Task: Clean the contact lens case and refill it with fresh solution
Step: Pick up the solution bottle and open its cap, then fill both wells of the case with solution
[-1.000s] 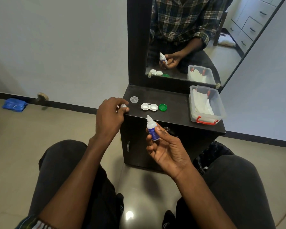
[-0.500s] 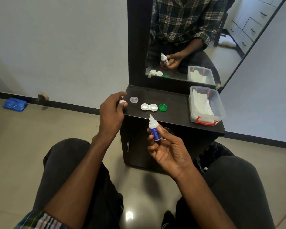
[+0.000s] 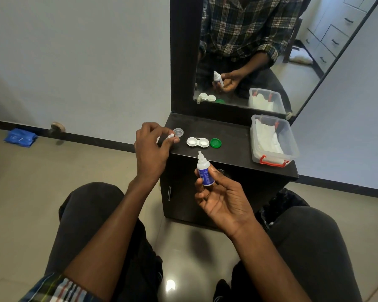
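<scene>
A white contact lens case (image 3: pixel 198 142) lies with both wells uncovered on the dark cabinet top (image 3: pixel 231 140). Its green lid (image 3: pixel 215 143) sits just to the right, and a clear lid (image 3: pixel 178 132) just to the left. My right hand (image 3: pixel 222 197) holds a small white solution bottle with a blue label (image 3: pixel 204 171) upright, nozzle bare, in front of the cabinet edge. My left hand (image 3: pixel 151 149) pinches a small white bottle cap (image 3: pixel 170 136) at the cabinet's left front corner, beside the clear lid.
A clear plastic box with red clips (image 3: pixel 273 140) holds white tissues at the right of the cabinet top. A mirror (image 3: pixel 260 53) rises behind. A black bin (image 3: pixel 279 205) stands by my right knee. A blue packet (image 3: pixel 20 137) lies on the floor at far left.
My left hand with the white cap has moved up and right to the cabinet corner, nearer the clear lid. The right hand holds the bottle in nearly the same place.
</scene>
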